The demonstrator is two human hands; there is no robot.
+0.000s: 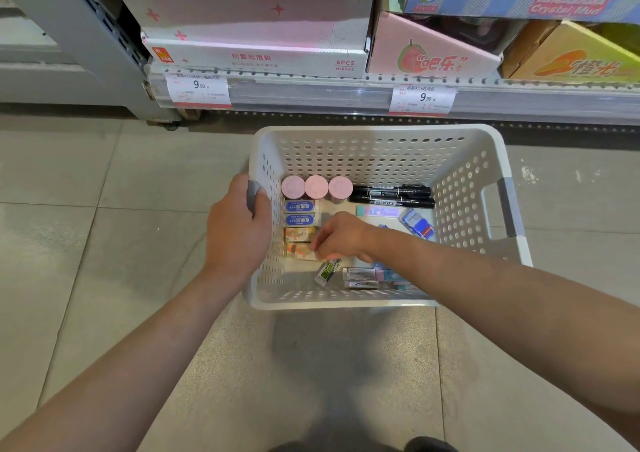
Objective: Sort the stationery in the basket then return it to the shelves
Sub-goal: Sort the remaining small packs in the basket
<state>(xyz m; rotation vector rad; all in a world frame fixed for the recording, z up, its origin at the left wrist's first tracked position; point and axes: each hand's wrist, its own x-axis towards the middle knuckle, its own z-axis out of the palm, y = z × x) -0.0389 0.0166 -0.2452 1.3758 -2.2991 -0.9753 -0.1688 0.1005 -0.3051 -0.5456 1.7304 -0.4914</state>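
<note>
While our left hand (239, 223) is closed around the grey grip on the basket (498, 160) rim at nine o'clock, we judge the step in hand to be the sorting: lining like items up along the left wall. To do it well, we should keep that grip firm so the basket does not slide on the tiled floor (86, 209), and bring each new piece flush against its own kind rather than dropping it loose.

Our right hand (341, 238) reaches in from four o'clock, fingers curled down over the basket floor. It seems to be pinching or nudging something small, but we cannot tell whether it actually holds anything; the fingertips are blurred.

The orange-patterned erasers (299, 235) lie just at nine o'clock of that hand, touching or nearly touching the fingertips, below the two blue-labelled erasers (299, 213). The green-labelled eraser (328, 271) lies tilted and loose just at six o'clock of the hand, and we would take it next. Three pink-capped tubes (317, 186) stand in a row at eleven o'clock, the black markers (393, 195) lie at one o'clock, and more small erasers (360, 274) sit unsorted at five o'clock.

The shelf (311, 94), at twelve o'clock of the basket, awaits the return.
</note>
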